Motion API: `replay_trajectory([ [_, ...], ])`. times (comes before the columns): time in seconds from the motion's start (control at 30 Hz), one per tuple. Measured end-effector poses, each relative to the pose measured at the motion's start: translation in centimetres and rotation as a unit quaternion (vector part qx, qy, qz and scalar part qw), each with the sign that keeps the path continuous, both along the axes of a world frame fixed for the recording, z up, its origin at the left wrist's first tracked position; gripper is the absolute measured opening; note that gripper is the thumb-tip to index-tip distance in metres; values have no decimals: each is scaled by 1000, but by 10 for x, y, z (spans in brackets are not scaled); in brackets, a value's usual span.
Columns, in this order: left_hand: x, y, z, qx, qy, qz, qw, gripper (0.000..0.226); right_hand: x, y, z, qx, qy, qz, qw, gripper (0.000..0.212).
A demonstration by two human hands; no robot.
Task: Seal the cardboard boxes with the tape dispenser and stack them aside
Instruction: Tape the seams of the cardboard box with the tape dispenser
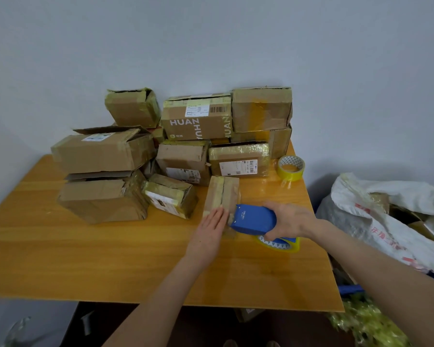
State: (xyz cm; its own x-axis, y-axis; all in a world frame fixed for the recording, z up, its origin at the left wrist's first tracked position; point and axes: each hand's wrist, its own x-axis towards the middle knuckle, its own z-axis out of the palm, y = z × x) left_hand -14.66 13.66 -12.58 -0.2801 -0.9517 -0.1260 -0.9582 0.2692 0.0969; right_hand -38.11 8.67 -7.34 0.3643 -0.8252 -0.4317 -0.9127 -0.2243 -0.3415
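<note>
Our left hand [209, 231], fingers straight, pins the small cardboard box [222, 194] on the bench [85, 259]; our right hand [290, 220] clamps its fingers round the blue tape dispenser [253, 219] at the box's near end. The box seems light and dentable: press its flat top.

Single view: head-worn wide-angle camera, facing forward and down. Close above wooden table [85, 259], its near edge low in frame; grey wall [211, 33] fills the upper part.
</note>
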Motion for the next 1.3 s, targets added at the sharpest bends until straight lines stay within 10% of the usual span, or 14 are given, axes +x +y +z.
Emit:
replay_trajectory([
  [0.47, 6, -4, -1, -8, -14, -19, 1000, 87, -30, 2, -4, 31, -61, 3, 998, 73],
  [1.3, 7, -5, 2, -8, 14, -22, 1000, 83, 16, -23, -5, 69, 138, 5, 988, 56],
])
